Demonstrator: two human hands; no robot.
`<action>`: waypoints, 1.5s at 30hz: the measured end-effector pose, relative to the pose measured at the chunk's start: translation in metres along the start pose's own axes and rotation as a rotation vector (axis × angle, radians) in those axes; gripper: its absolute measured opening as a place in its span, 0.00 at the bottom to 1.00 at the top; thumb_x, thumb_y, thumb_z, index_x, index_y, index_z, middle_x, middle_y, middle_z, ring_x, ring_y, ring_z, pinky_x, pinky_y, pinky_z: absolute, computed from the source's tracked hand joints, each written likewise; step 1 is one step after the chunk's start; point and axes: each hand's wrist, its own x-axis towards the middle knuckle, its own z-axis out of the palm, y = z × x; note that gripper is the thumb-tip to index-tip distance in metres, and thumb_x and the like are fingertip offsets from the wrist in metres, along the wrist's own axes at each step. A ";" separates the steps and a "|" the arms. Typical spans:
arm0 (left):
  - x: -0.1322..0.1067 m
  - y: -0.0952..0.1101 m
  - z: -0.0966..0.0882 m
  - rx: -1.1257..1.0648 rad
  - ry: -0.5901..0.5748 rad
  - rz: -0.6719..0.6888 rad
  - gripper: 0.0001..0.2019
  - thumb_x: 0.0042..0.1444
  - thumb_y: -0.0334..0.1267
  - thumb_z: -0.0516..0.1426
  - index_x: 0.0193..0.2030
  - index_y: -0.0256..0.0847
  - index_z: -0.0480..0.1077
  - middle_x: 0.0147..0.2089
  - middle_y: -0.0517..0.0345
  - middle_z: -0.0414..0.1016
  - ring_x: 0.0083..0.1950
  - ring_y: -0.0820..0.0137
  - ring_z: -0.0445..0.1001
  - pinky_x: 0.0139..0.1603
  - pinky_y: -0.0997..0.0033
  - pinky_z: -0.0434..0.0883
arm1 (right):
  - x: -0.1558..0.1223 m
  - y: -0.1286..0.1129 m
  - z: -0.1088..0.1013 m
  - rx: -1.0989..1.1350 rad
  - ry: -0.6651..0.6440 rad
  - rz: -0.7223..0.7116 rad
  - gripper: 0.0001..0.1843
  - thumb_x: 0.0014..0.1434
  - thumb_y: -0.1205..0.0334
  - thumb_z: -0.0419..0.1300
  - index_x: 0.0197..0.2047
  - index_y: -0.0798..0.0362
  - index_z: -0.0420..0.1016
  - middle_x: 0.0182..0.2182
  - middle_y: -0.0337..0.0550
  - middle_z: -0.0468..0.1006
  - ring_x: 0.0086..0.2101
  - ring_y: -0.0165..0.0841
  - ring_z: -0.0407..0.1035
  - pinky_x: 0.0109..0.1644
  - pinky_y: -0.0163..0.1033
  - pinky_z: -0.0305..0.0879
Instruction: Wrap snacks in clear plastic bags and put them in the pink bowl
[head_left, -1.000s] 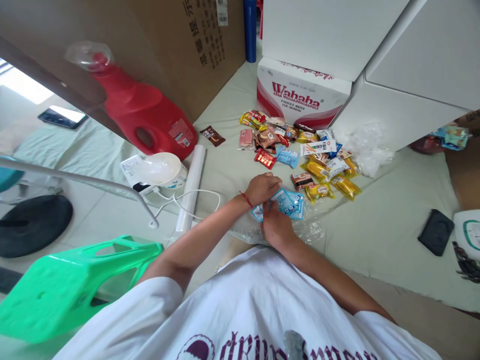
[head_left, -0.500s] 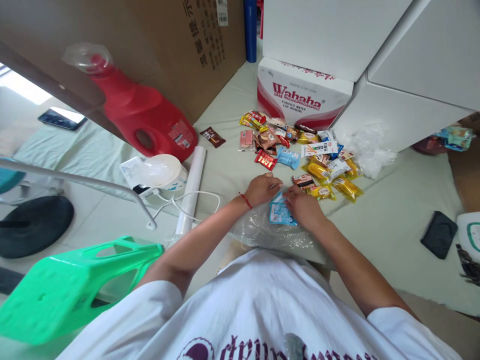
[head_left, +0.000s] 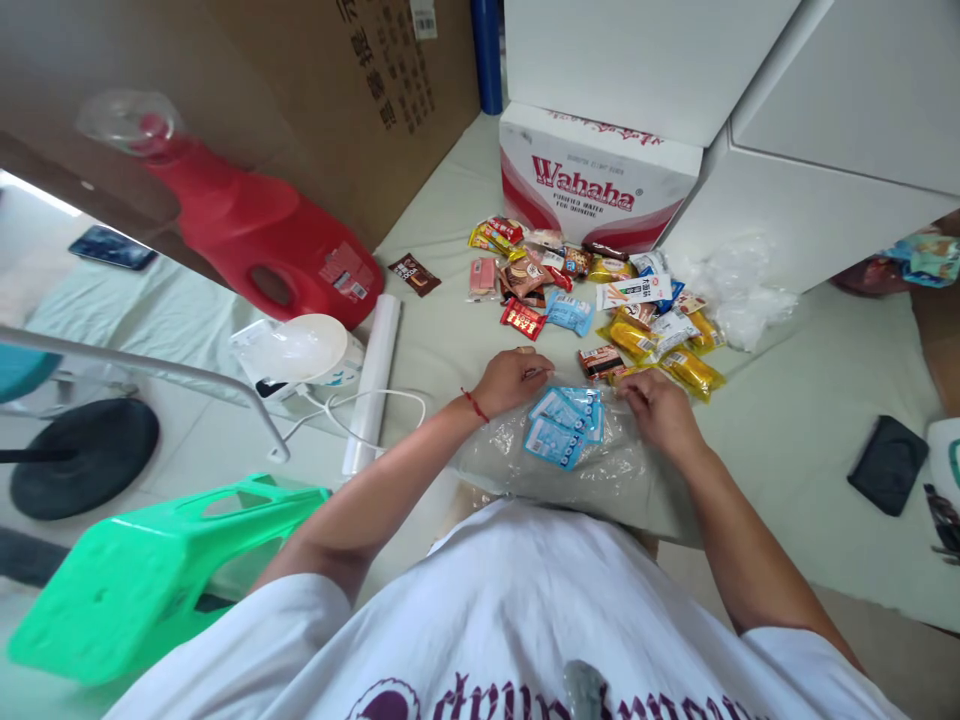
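My left hand [head_left: 511,381] and my right hand [head_left: 661,411] each pinch an upper corner of a clear plastic bag [head_left: 570,470] that lies flat on the pale green sheet in front of me. Several small blue snack packets [head_left: 561,427] lie inside the bag between my hands. A red string circles my left wrist. Just beyond my hands lies a pile of assorted snack packets [head_left: 600,300] in yellow, red, brown and blue wrappers.
A Wahaha carton [head_left: 592,180] and white boxes [head_left: 787,120] stand at the back. A red detergent jug [head_left: 247,240], a white appliance with cord [head_left: 300,350] and a white roll [head_left: 371,385] lie left. A green stool [head_left: 150,570] is near left, a black wallet [head_left: 889,465] right, and crumpled clear plastic [head_left: 739,290] beside the snacks.
The blue packets went from my hands into the clear bag. My right hand moved out to the right and both hands now hold the bag's mouth spread flat.
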 end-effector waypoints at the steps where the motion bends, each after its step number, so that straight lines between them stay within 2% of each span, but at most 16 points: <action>1: 0.000 0.000 0.000 -0.009 0.005 -0.005 0.11 0.64 0.38 0.57 0.40 0.41 0.81 0.32 0.57 0.75 0.34 0.70 0.70 0.37 0.70 0.65 | 0.001 0.002 -0.004 0.048 0.038 -0.005 0.11 0.67 0.61 0.55 0.40 0.52 0.78 0.39 0.47 0.78 0.39 0.38 0.73 0.46 0.42 0.69; 5: -0.009 0.006 -0.004 -0.036 0.000 0.010 0.11 0.62 0.38 0.56 0.42 0.40 0.80 0.33 0.57 0.74 0.33 0.71 0.70 0.37 0.70 0.66 | -0.009 0.002 -0.018 0.130 0.085 -0.033 0.09 0.68 0.59 0.56 0.41 0.51 0.77 0.37 0.45 0.77 0.38 0.36 0.72 0.44 0.41 0.70; 7: -0.018 0.011 -0.009 -0.020 -0.036 0.052 0.12 0.63 0.37 0.54 0.43 0.39 0.79 0.34 0.56 0.74 0.34 0.71 0.71 0.38 0.70 0.67 | -0.020 0.000 -0.022 0.136 0.043 -0.087 0.10 0.70 0.59 0.54 0.43 0.51 0.77 0.39 0.46 0.77 0.40 0.37 0.73 0.45 0.41 0.70; 10: -0.036 0.016 -0.015 0.072 -0.157 0.163 0.13 0.65 0.41 0.52 0.45 0.41 0.76 0.38 0.53 0.76 0.36 0.68 0.73 0.40 0.68 0.68 | -0.039 -0.001 -0.020 0.114 -0.051 -0.159 0.12 0.71 0.60 0.53 0.46 0.49 0.78 0.41 0.47 0.77 0.42 0.37 0.74 0.46 0.41 0.72; 13: -0.053 0.016 -0.012 0.241 -0.269 0.271 0.21 0.64 0.56 0.54 0.50 0.41 0.74 0.41 0.50 0.77 0.39 0.64 0.75 0.41 0.65 0.68 | -0.053 0.001 -0.015 0.088 -0.101 -0.201 0.13 0.71 0.61 0.52 0.47 0.49 0.78 0.42 0.47 0.77 0.41 0.35 0.74 0.45 0.39 0.73; 15: -0.062 0.014 -0.004 0.348 -0.284 0.314 0.33 0.58 0.68 0.56 0.54 0.40 0.72 0.45 0.46 0.77 0.42 0.61 0.75 0.43 0.63 0.69 | -0.059 0.003 -0.010 0.086 -0.112 -0.218 0.13 0.71 0.62 0.52 0.47 0.49 0.79 0.42 0.47 0.77 0.41 0.35 0.74 0.45 0.38 0.73; 17: -0.069 0.010 0.006 0.422 -0.274 0.350 0.39 0.54 0.74 0.56 0.55 0.38 0.72 0.47 0.43 0.77 0.44 0.58 0.75 0.45 0.61 0.69 | -0.063 0.005 -0.006 0.092 -0.120 -0.234 0.14 0.71 0.62 0.52 0.48 0.49 0.79 0.42 0.47 0.77 0.40 0.34 0.74 0.43 0.38 0.73; 20: -0.077 0.008 0.020 0.490 -0.269 0.339 0.32 0.61 0.69 0.52 0.49 0.38 0.73 0.45 0.44 0.76 0.44 0.59 0.75 0.44 0.62 0.68 | -0.067 0.007 -0.003 0.091 -0.116 -0.260 0.15 0.71 0.64 0.52 0.48 0.50 0.80 0.41 0.46 0.78 0.39 0.34 0.74 0.41 0.38 0.73; 23: -0.078 0.012 0.027 0.490 -0.241 0.195 0.24 0.68 0.62 0.50 0.41 0.41 0.72 0.40 0.49 0.76 0.42 0.63 0.74 0.40 0.66 0.66 | -0.068 0.011 -0.001 0.061 -0.073 -0.269 0.15 0.71 0.65 0.52 0.47 0.51 0.81 0.42 0.48 0.78 0.40 0.35 0.74 0.42 0.38 0.73; 26: -0.076 0.019 0.032 0.394 -0.189 0.038 0.20 0.67 0.58 0.54 0.38 0.43 0.70 0.39 0.53 0.76 0.39 0.65 0.74 0.37 0.68 0.65 | -0.066 0.016 0.001 0.006 -0.066 -0.226 0.16 0.71 0.64 0.51 0.47 0.52 0.82 0.42 0.49 0.78 0.42 0.36 0.73 0.44 0.39 0.72; 29: -0.072 0.026 0.038 0.291 -0.136 -0.091 0.15 0.64 0.52 0.59 0.49 0.44 0.70 0.40 0.56 0.78 0.38 0.66 0.76 0.38 0.68 0.67 | -0.066 0.019 0.001 -0.030 -0.097 -0.191 0.17 0.70 0.63 0.50 0.47 0.51 0.82 0.41 0.49 0.79 0.41 0.38 0.73 0.43 0.41 0.72; 32: -0.071 0.030 0.043 0.266 -0.116 -0.187 0.27 0.62 0.48 0.61 0.65 0.46 0.64 0.39 0.58 0.80 0.37 0.65 0.78 0.38 0.67 0.69 | -0.073 0.018 -0.002 -0.030 -0.068 -0.180 0.17 0.71 0.63 0.50 0.47 0.51 0.82 0.41 0.49 0.79 0.41 0.38 0.73 0.44 0.42 0.73; 34: -0.072 0.031 0.046 0.273 -0.122 -0.172 0.25 0.63 0.48 0.60 0.66 0.48 0.65 0.42 0.57 0.82 0.38 0.65 0.79 0.40 0.66 0.71 | -0.080 0.016 -0.005 -0.029 0.003 -0.174 0.17 0.70 0.63 0.51 0.48 0.49 0.82 0.41 0.48 0.79 0.40 0.37 0.73 0.43 0.41 0.73; 37: -0.075 0.027 0.048 0.306 -0.069 -0.077 0.16 0.68 0.47 0.55 0.58 0.48 0.73 0.48 0.55 0.83 0.42 0.65 0.79 0.42 0.66 0.71 | -0.089 0.015 -0.005 -0.032 0.080 -0.201 0.16 0.70 0.64 0.53 0.48 0.48 0.82 0.41 0.47 0.78 0.39 0.36 0.72 0.42 0.42 0.72; 42: -0.082 0.018 0.051 0.469 -0.022 0.129 0.16 0.71 0.38 0.49 0.46 0.46 0.79 0.33 0.54 0.79 0.36 0.65 0.75 0.39 0.63 0.64 | -0.092 0.017 0.009 -0.054 -0.049 -0.278 0.17 0.69 0.68 0.51 0.49 0.50 0.81 0.41 0.49 0.79 0.41 0.38 0.71 0.45 0.44 0.72; 45: -0.086 0.019 0.053 0.521 0.042 0.163 0.14 0.69 0.36 0.52 0.49 0.48 0.79 0.40 0.51 0.81 0.44 0.61 0.75 0.46 0.57 0.63 | -0.102 0.005 0.013 -0.054 0.009 -0.289 0.16 0.69 0.69 0.52 0.50 0.53 0.80 0.43 0.51 0.79 0.42 0.39 0.71 0.45 0.44 0.71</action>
